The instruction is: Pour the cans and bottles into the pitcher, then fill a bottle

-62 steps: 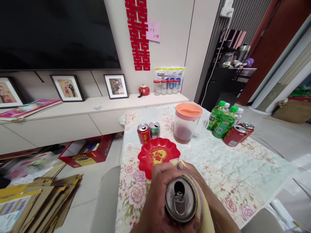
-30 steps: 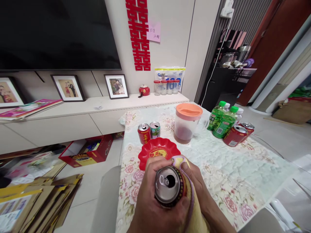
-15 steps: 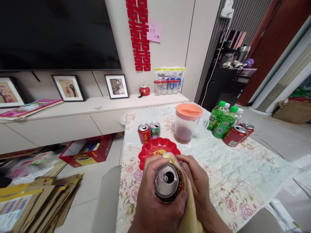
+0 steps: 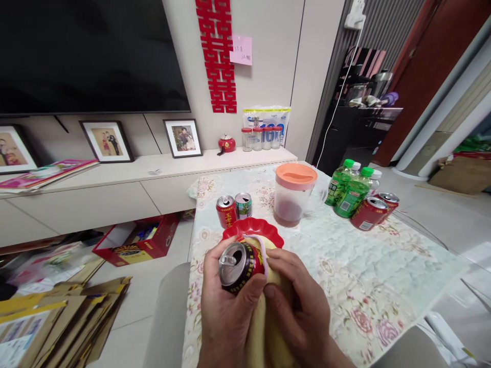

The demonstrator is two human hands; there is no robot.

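Can [image 4: 241, 267] farther left, small yellow characters [image 4: 250, 265] visible

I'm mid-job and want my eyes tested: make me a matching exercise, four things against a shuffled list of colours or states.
1. Can in the left hand
2. Cloth
3. Pitcher
4. Dish

a. Orange lid on top
b. Yellow, gripped by the right hand
c. Red, with a scalloped rim
d. Opened at its top

Pairs: 1-d, 2-b, 3-a, 4-c
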